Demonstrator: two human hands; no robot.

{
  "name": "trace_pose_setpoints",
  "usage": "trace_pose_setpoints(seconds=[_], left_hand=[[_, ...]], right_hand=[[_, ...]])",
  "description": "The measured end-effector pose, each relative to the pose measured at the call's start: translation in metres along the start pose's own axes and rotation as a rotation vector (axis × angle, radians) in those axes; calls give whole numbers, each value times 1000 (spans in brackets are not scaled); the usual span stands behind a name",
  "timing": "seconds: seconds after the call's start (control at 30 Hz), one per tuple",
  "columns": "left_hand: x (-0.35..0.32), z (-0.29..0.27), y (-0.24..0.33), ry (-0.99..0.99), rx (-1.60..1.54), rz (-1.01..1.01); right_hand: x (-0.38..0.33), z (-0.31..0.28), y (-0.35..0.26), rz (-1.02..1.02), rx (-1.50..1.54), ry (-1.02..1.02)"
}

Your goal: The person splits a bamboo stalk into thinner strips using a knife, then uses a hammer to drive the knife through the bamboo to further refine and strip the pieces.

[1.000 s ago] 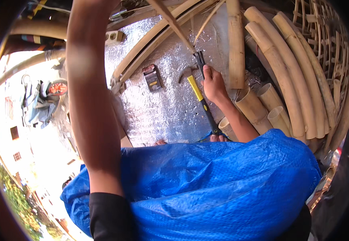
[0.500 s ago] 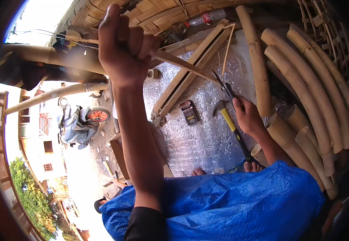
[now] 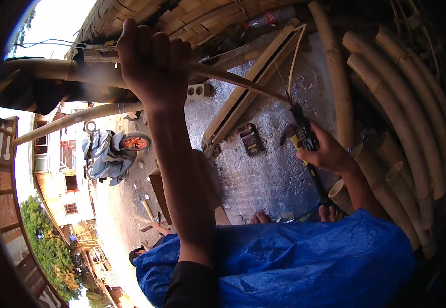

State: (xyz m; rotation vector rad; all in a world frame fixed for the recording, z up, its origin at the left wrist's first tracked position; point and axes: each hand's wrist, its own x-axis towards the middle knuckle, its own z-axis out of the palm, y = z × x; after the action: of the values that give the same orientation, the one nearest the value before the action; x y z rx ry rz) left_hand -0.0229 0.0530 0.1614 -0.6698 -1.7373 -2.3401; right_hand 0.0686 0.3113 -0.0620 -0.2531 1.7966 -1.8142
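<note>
My left hand is raised at the upper left, its fingers wrapped round a slim bamboo stick. The stick slants down to the right, toward the tool in my other hand. My right hand grips black long-jawed pliers by the handles. Their narrow tip points up, at the far end of the stick; whether the jaws bite it, I cannot tell. A thin bent bamboo strip rises just beyond the tip. Partly behind my right hand lies a hammer with a yellow and black handle.
Silver foil sheeting covers the floor, with a small dark box and a socket block on it. Long wooden bars lie diagonally. Bamboo poles crowd the right. Blue tarp covers my lap. A motorcycle stands outside.
The pliers have turned more upright and their jaws, apart before, now look closer together. My left hand sits slightly lower, still round the stick. The whole view has shifted a little.
</note>
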Motion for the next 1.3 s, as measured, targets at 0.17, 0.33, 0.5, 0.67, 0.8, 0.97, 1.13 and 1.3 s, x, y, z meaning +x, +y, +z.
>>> trace_pose_setpoints(seconds=[0.17,0.33,0.5,0.67,0.8,0.97,1.13,1.3], left_hand=[[5,9,0,192,137,32],[-1,9,-2,180,138,42],[9,9,0,175,204,29],[1,28,-21,323,444,211],[7,-9,-10,-167,45,151],[3,25,-5,224,207,41],[4,29,1,224,217,4],[-4,13,-8,217,314,125]], right_hand=[[11,-2,19,-60,8,136],[1,24,0,-257,110,285],[15,12,44,-111,-173,272],[23,20,55,103,-479,322],[3,26,14,99,-1023,242],[-4,9,16,-10,-304,360],[-3,18,20,-184,-143,380],[2,34,80,93,-719,326]])
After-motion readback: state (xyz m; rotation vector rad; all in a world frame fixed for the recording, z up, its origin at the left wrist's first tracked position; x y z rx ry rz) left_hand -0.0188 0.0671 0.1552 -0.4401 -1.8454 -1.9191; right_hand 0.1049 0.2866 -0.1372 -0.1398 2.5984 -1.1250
